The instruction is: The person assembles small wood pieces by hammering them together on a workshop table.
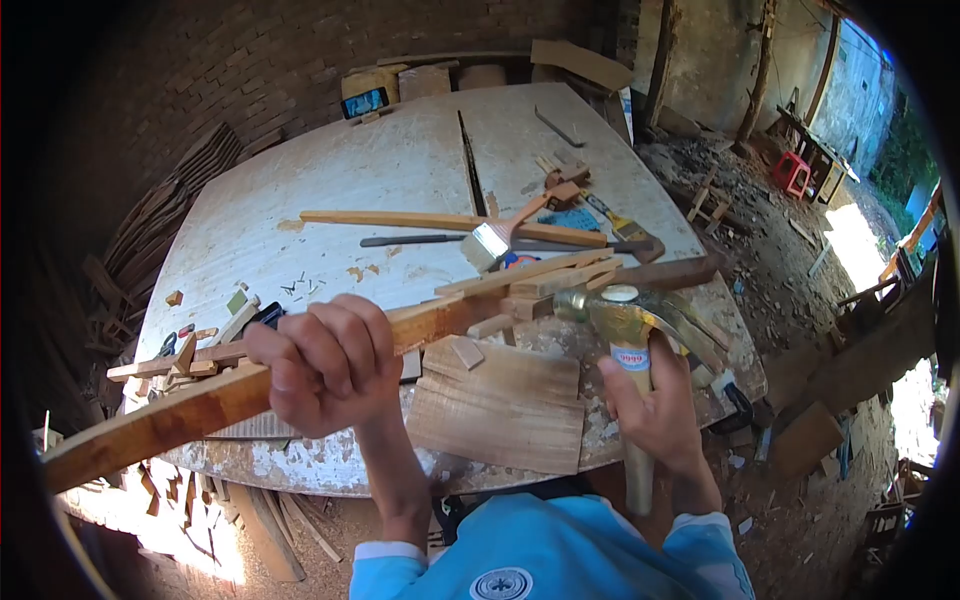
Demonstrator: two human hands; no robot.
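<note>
Left hand [320, 365] clenched round a long strip [440, 318], held above the desk [330, 190] and running from 8 to 2 o'clock. Right hand [655, 410], at 3 o'clock of the left, grips a hammer [628, 335], head close against the strip. Strip reddish-brown, smooth, slightly bowed. Short slats [545, 275] adjoin its far end; whether they are fixed cannot be told. No nail shows under the head, so hammering is judged unfinished.

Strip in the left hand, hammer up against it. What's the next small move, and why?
Probably a short, light tap with the hammer on the small block at the long strip. The right hand holds the hammer head right beside that block, and the left hand grips the strip. I can't make out a nail there.
</note>
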